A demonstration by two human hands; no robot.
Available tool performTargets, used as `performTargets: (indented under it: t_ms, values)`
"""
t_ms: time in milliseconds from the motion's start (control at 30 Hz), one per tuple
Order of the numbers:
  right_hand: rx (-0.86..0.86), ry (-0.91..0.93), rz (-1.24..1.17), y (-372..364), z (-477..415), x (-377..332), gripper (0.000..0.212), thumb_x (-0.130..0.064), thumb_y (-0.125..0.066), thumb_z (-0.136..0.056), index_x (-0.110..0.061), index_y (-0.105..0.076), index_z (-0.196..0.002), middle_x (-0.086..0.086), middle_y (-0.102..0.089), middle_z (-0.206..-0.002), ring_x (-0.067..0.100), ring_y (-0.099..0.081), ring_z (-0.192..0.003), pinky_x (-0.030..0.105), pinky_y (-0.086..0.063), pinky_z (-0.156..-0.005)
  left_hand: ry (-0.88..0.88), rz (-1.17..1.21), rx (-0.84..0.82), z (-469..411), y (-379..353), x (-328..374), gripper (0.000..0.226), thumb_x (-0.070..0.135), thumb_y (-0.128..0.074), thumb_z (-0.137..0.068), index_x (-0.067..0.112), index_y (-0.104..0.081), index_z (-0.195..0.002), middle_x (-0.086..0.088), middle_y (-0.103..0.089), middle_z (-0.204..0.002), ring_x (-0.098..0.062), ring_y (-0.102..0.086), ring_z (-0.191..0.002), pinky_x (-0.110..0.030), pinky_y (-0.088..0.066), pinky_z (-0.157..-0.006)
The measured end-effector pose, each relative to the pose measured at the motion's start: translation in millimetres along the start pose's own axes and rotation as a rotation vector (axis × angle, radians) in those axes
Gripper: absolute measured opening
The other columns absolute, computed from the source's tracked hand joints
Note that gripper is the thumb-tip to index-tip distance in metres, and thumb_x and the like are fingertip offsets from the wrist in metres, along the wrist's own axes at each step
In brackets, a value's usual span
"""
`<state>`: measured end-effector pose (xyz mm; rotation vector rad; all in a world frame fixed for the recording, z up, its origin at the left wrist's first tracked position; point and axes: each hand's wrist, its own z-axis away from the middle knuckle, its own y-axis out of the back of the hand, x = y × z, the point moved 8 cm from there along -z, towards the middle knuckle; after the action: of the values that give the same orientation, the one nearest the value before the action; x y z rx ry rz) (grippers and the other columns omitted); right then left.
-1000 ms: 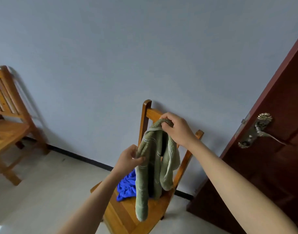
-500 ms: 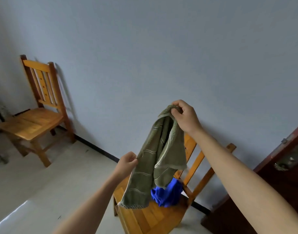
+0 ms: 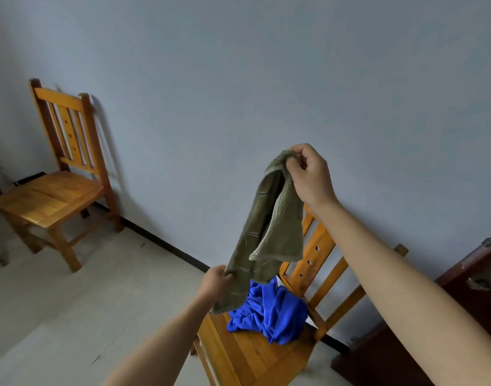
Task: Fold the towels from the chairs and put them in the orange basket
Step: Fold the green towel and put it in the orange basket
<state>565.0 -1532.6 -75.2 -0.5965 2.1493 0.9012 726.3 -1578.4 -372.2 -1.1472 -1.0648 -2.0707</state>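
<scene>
Aloft, green towel between right-hand fingers

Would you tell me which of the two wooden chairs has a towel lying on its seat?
The nearer chair, bottom centre: a crumpled blue towel lies on its seat. The far chair on the left shows none.

Left hand, right hand: bare. Left forearm, right forearm: bare to frame edge.
</scene>
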Motion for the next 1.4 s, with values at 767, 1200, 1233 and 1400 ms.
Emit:
performTargets:
  t_ms: [767,1200,1233,1400]
  values:
    - [-0.843,-0.946,0.09,-181,358,244,0.08,-0.015,-0.072,-0.076,-0.027,-0.028,-0.142,0.003,-0.046,-0.134,0.021,-0.046,-0.125,0.033,-0.043,-0.1,0.739,0.612,0.197,39,6,-70,0.023,0.006,-0.045,-0.093,0.008,-0.045,-0.07,-0.007,-0.047,-0.071,-0.018,-0.047,-0.061,-0.027,-0.041,-0.053]
    - [-0.654,-0.531,0.402,-179,287,221,0.084,-0.037,-0.071,-0.076,-0.028,-0.021,-0.143,0.008,-0.03,-0.144,0.025,-0.033,-0.13,0.038,-0.037,-0.102,0.812,0.883,0.048,77,40,-13,0.02,0.006,-0.046,-0.093,-0.002,-0.05,-0.074,-0.009,-0.047,-0.044,-0.017,-0.049,-0.043,-0.024,-0.045,-0.046]
    - [-0.665,-0.514,0.374,-185,289,217,0.084,-0.035,-0.072,-0.074,-0.028,-0.023,-0.142,0.006,-0.03,-0.144,0.025,-0.032,-0.132,0.038,-0.036,-0.105,0.798,0.939,0.056,79,42,-5,0.02,0.005,-0.045,-0.094,-0.003,-0.05,-0.075,-0.01,-0.046,-0.046,-0.017,-0.047,-0.032,-0.02,-0.042,-0.035]
    - [-0.564,-0.478,0.198,-207,296,191,0.1,-0.058,-0.073,-0.055,-0.027,-0.028,-0.139,-0.005,-0.04,-0.139,0.013,-0.036,-0.131,0.041,-0.038,-0.106,0.719,1.188,0.163,79,48,15,0.019,-0.001,-0.039,-0.094,-0.006,-0.047,-0.079,-0.007,-0.039,-0.059,-0.013,-0.034,-0.015,-0.012,-0.025,-0.023]
